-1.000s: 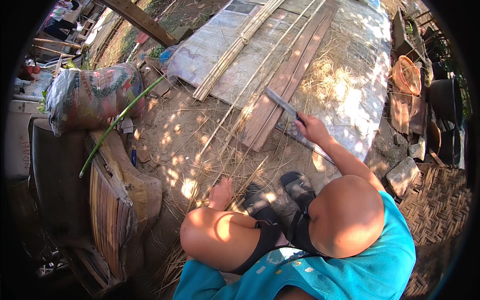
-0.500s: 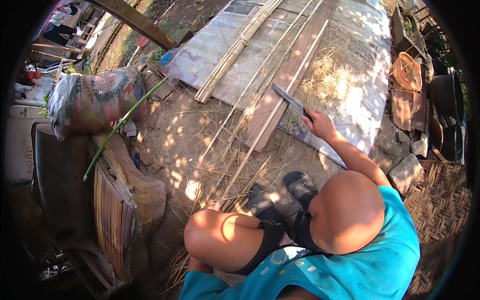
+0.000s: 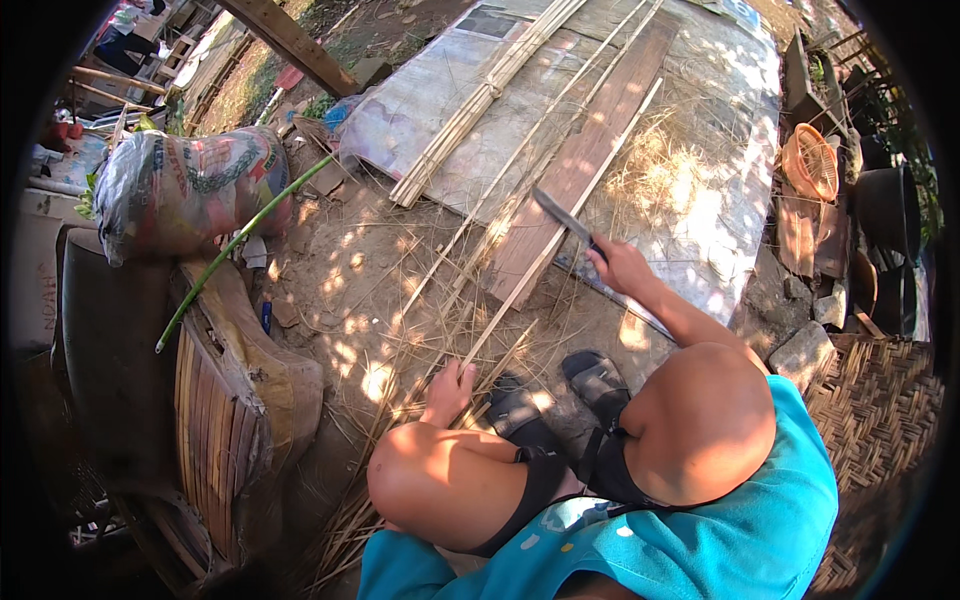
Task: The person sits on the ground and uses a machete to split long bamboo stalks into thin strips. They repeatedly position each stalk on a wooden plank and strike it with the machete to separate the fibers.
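My right hand (image 3: 622, 266) is closed round the dark handle of a knife (image 3: 565, 216), whose blade lies over a long wooden board (image 3: 590, 150). Beside my left knee, my left hand (image 3: 449, 392) pinches the near end of a long pale bamboo strip (image 3: 540, 262). That strip runs away from me along the board's right edge, passing under the knife. A tied bundle of similar strips (image 3: 470, 110) lies farther off to the left. Loose strips and thin shavings (image 3: 470, 300) are scattered on the ground around my left hand.
A printed sheet (image 3: 720, 100) lies under the board, with a heap of curly shavings (image 3: 660, 160) on it. To the left, a green stalk (image 3: 230, 250) leans across a stuffed sack (image 3: 190, 190) and a worn wooden block (image 3: 280, 370). An orange basket (image 3: 811, 162) and stones (image 3: 803, 355) are at right.
My left hand has come forward from behind my knee, still at the strip's near end, and the strip has slid away from me. The knife has moved slightly nearer and left.
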Demonstrator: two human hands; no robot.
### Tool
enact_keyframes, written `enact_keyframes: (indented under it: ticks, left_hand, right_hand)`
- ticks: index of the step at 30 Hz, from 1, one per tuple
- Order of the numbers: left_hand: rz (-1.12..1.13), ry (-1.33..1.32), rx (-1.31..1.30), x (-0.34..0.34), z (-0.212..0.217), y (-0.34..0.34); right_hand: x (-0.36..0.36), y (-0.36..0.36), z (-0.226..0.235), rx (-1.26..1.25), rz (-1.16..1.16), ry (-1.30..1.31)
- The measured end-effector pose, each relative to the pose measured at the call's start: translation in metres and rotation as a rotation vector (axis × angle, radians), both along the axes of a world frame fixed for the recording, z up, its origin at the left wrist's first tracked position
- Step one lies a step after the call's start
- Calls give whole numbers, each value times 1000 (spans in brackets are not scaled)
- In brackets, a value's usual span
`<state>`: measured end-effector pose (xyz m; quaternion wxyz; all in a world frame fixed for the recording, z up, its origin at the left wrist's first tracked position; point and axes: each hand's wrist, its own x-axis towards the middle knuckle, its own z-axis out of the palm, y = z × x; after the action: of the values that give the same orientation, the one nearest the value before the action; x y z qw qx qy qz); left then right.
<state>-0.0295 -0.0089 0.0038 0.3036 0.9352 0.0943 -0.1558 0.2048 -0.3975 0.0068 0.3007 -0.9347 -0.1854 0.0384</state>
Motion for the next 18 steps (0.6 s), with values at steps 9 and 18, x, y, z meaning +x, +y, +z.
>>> enact_keyframes:
  ticks: [9, 18]
  left_hand:
    - [-105, 99, 191, 26, 15, -21]
    - [-19, 158, -285, 56, 8, -29]
  right_hand:
    - [77, -117, 7, -189, -435, -61]
    - [-54, 28, 17, -67, 240, 76]
